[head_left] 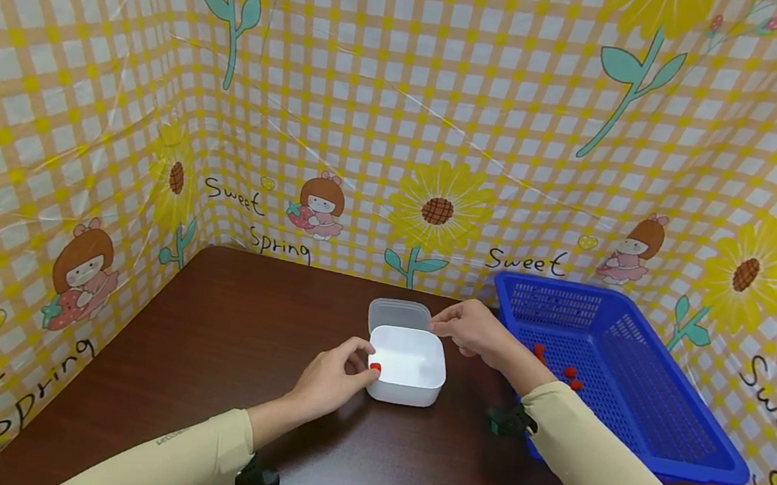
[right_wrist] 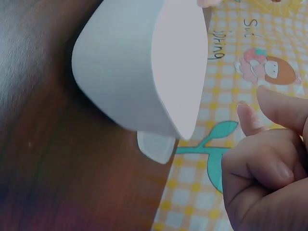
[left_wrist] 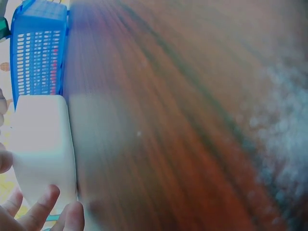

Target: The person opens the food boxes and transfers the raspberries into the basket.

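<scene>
A white plastic container (head_left: pixel 408 370) with rounded corners stands uncovered on the table, and behind it is a translucent lid (head_left: pixel 401 313). My left hand (head_left: pixel 335 372) curls at the container's left side, thumb and index finger apart at the rim. Right beside that thumb tip shows a small red piece (head_left: pixel 375 367), just inside the rim in the head view. My right hand (head_left: pixel 476 329) hovers by the lid's right corner. In the right wrist view its thumb and index finger (right_wrist: pixel 284 103) extend with a gap between them, nothing visible there, while the other fingers fold in.
A blue perforated basket (head_left: pixel 693 463) stands at the right, partly behind my right forearm. Several small red pieces (head_left: pixel 570 372) lie inside it. The dark brown table (head_left: pixel 259 315) ends at a yellow checked cloth wall (head_left: pixel 392 110) behind and on both sides.
</scene>
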Tool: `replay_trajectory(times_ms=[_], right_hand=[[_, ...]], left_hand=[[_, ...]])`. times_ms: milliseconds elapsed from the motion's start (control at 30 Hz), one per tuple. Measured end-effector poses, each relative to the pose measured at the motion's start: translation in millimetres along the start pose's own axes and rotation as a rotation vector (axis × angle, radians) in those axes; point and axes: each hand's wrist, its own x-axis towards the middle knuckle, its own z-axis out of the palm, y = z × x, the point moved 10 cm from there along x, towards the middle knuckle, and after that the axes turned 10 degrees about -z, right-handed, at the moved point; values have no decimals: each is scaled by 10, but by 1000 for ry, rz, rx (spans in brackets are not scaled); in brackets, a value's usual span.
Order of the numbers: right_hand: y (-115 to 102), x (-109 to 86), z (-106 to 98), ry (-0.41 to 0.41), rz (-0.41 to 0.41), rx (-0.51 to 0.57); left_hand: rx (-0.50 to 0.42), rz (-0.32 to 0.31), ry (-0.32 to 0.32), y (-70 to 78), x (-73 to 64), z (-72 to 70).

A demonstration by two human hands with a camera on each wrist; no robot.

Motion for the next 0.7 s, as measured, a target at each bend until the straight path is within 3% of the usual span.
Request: replay_trajectory(times_ms=[400, 700], right_hand=[[149, 124, 421, -21, 44, -35], [134, 157, 709, -99, 12, -104]], left_hand=[[1, -3, -5, -20, -6, 24], [6, 9, 2, -5, 10, 16]])
